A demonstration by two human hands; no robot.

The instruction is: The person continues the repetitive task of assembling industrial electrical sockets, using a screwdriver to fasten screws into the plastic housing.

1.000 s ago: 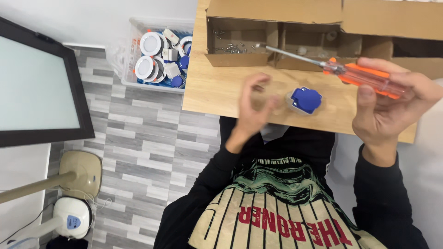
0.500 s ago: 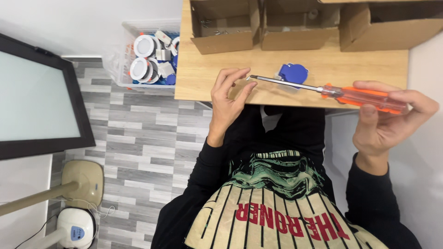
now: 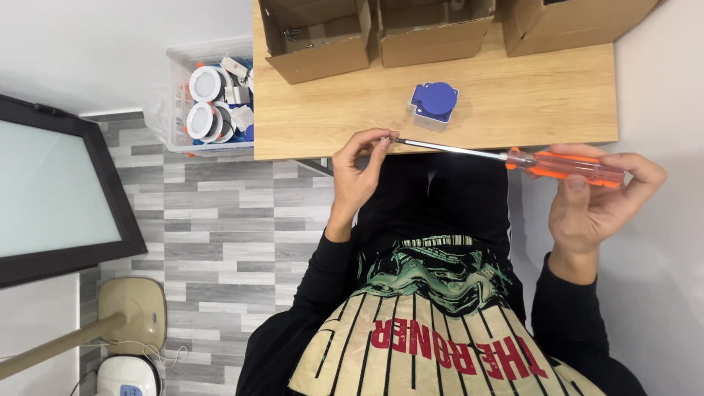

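Observation:
My right hand grips the orange handle of a long screwdriver, its steel shaft pointing left across my body. My left hand pinches something very small at the screwdriver's tip, by the near edge of the wooden table; what it holds is too small to make out. A blue socket on a grey base sits on the table just beyond the shaft, touched by neither hand.
Three open cardboard boxes line the table's far edge. A clear plastic bin of round white fittings stands on the tiled floor at the left. A dark screen and a beige lamp base are further left.
Both hands and the screwdriver have drawn back from over the table toward my body. My left hand has gone from near the blue socket to the screwdriver's tip. The socket stays on the table.

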